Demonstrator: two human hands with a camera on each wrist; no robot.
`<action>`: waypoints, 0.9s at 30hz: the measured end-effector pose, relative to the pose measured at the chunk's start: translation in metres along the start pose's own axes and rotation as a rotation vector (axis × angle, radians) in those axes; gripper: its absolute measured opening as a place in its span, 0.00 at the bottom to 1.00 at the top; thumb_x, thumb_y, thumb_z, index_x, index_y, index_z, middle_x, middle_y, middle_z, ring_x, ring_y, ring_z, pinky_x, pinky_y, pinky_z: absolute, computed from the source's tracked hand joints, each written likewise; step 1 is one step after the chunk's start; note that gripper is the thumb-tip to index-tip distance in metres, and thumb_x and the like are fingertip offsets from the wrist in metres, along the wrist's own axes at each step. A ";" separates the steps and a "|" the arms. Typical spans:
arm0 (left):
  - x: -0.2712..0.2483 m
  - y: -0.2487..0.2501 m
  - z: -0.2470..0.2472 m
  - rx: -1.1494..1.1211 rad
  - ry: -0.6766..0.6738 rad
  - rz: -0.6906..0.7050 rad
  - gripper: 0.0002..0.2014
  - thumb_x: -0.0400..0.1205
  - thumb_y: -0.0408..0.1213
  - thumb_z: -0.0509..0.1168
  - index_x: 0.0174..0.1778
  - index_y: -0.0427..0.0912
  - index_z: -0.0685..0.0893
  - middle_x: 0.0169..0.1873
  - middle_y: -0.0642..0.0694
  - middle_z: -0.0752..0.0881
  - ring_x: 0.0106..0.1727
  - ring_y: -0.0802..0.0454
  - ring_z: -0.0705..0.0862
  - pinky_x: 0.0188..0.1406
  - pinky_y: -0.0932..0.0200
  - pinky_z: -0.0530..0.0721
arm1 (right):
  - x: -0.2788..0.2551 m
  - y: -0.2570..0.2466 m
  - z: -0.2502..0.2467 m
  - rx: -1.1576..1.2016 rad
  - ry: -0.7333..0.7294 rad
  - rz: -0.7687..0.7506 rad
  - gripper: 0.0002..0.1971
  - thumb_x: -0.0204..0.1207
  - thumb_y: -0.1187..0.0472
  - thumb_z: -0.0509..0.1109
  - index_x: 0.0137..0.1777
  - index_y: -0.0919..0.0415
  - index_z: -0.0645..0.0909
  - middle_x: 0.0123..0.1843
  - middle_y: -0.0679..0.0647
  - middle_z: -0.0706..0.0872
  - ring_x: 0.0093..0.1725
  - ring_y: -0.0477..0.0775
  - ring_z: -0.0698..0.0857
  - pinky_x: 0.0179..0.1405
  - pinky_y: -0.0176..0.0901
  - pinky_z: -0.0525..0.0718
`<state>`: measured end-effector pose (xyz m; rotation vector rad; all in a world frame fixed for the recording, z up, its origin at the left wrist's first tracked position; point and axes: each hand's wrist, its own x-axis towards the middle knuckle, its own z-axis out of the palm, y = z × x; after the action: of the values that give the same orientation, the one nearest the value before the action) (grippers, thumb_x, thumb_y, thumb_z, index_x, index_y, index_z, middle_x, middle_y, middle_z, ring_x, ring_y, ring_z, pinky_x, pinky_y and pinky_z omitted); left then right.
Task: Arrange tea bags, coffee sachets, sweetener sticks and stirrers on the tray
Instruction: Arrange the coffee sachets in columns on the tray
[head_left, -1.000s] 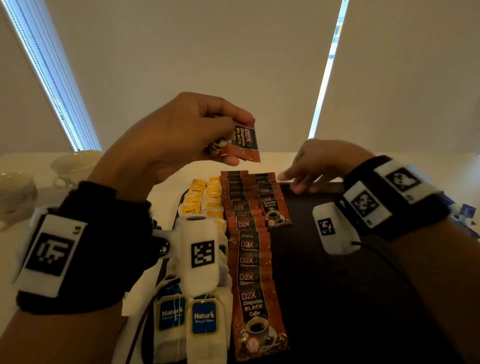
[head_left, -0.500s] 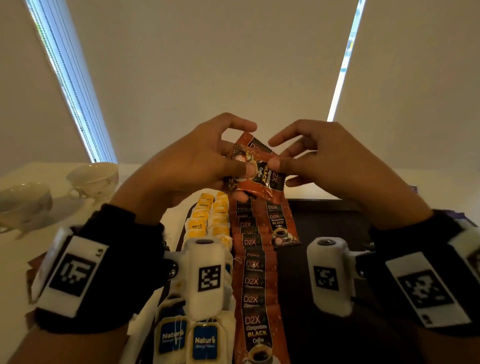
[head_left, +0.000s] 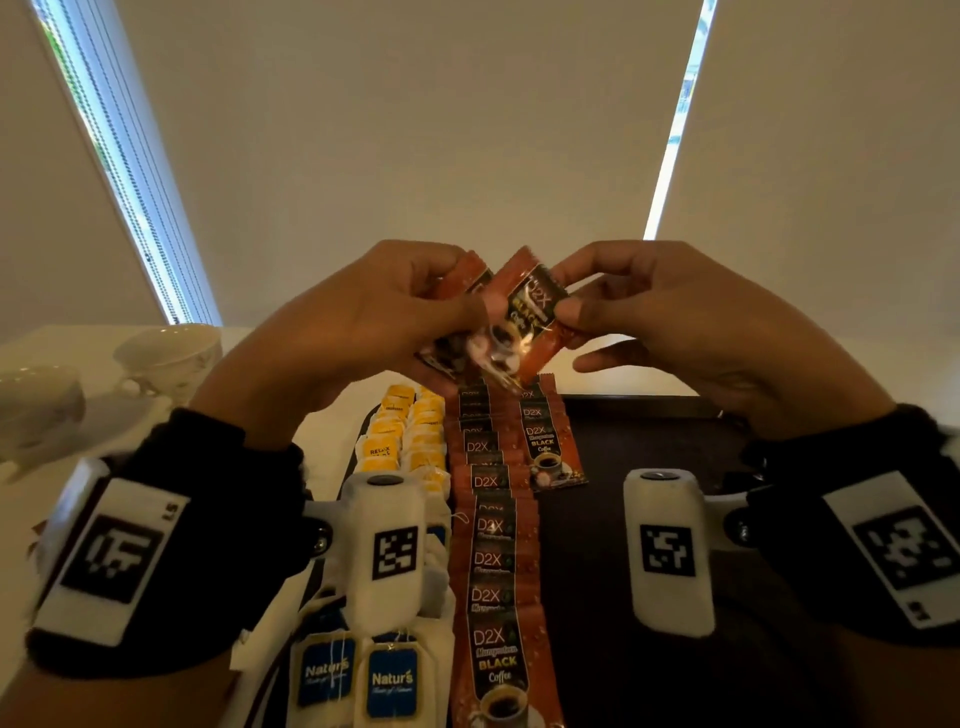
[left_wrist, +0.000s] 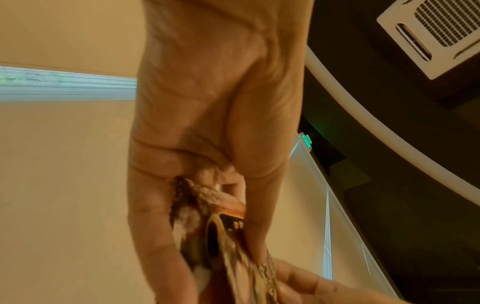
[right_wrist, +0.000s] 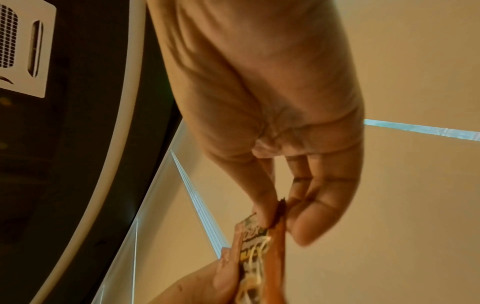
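Both hands are raised above the dark tray (head_left: 649, 545). My left hand (head_left: 452, 312) grips a small bunch of orange-brown coffee sachets (head_left: 457, 353), also visible as the sachets (left_wrist: 207, 226) between thumb and fingers. My right hand (head_left: 569, 306) pinches the top corner of one coffee sachet (head_left: 524, 306) that fans out from the bunch; the right wrist view shows the pinch (right_wrist: 275, 216) on the sachet (right_wrist: 257, 257). On the tray lie a long overlapping column of coffee sachets (head_left: 493, 561), a short second column (head_left: 545, 441), yellow tea bags (head_left: 400, 431) and blue-tagged tea bags (head_left: 358, 675).
Two white cups (head_left: 166, 353) (head_left: 36, 400) stand on the pale table to the left of the tray. The tray's right half (head_left: 727, 675) is bare dark surface. Window blinds fill the background.
One second ago my left hand held the sachets alone while my right hand was at the tray's far edge. The right hand rose, pinched one sachet and has drawn it rightward.
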<state>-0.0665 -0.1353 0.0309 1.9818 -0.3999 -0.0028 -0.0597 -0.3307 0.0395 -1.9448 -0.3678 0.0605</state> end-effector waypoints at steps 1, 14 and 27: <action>0.000 -0.001 0.001 0.026 -0.016 0.007 0.08 0.77 0.42 0.67 0.47 0.43 0.84 0.40 0.48 0.91 0.41 0.51 0.91 0.33 0.56 0.90 | -0.001 0.000 0.001 0.003 0.004 -0.013 0.08 0.78 0.67 0.67 0.51 0.55 0.84 0.46 0.59 0.88 0.46 0.51 0.88 0.40 0.38 0.89; -0.003 0.004 -0.002 -0.084 0.077 -0.028 0.08 0.78 0.37 0.67 0.52 0.41 0.85 0.45 0.43 0.89 0.41 0.49 0.91 0.34 0.56 0.90 | 0.001 0.013 -0.004 -0.018 0.017 0.249 0.04 0.72 0.65 0.72 0.46 0.64 0.85 0.38 0.53 0.91 0.35 0.45 0.89 0.32 0.36 0.88; -0.012 0.014 -0.017 -0.139 0.178 -0.007 0.11 0.78 0.36 0.67 0.56 0.45 0.84 0.48 0.43 0.88 0.42 0.49 0.90 0.32 0.62 0.88 | 0.037 0.069 0.008 -0.565 -0.240 0.681 0.10 0.72 0.69 0.73 0.52 0.64 0.79 0.39 0.56 0.86 0.38 0.50 0.84 0.47 0.43 0.84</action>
<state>-0.0792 -0.1222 0.0488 1.8295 -0.2693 0.1372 -0.0104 -0.3368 -0.0218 -2.5542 0.1639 0.7001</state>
